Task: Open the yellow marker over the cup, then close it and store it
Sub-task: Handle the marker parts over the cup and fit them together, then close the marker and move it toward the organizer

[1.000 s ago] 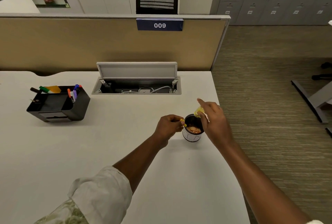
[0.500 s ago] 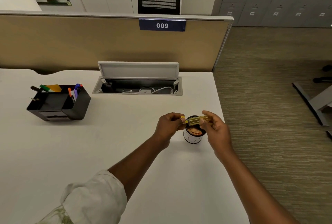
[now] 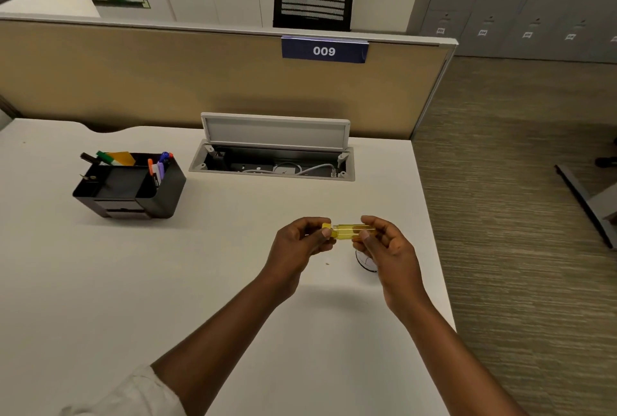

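Note:
A yellow marker [image 3: 347, 231] lies level between both hands above the white desk. My left hand [image 3: 300, 245] pinches its left end, where the cap sits. My right hand [image 3: 387, 248] pinches the barrel's right end. I cannot see a gap between cap and barrel. The cup [image 3: 364, 262] stands on the desk below my right hand, which hides most of it; only a strip of its white wall shows. A black desk organiser [image 3: 133, 195] with several markers stands at the far left.
An open cable tray [image 3: 273, 165] with its grey lid raised is set into the desk behind the hands. A tan partition [image 3: 167, 81] closes the back. The desk's right edge [image 3: 434, 232] runs just right of the cup, with carpeted floor beyond.
The right hand brought the yellow barrel down level and against the cap in the left hand. Both hands then shifted left and now cover the cup.

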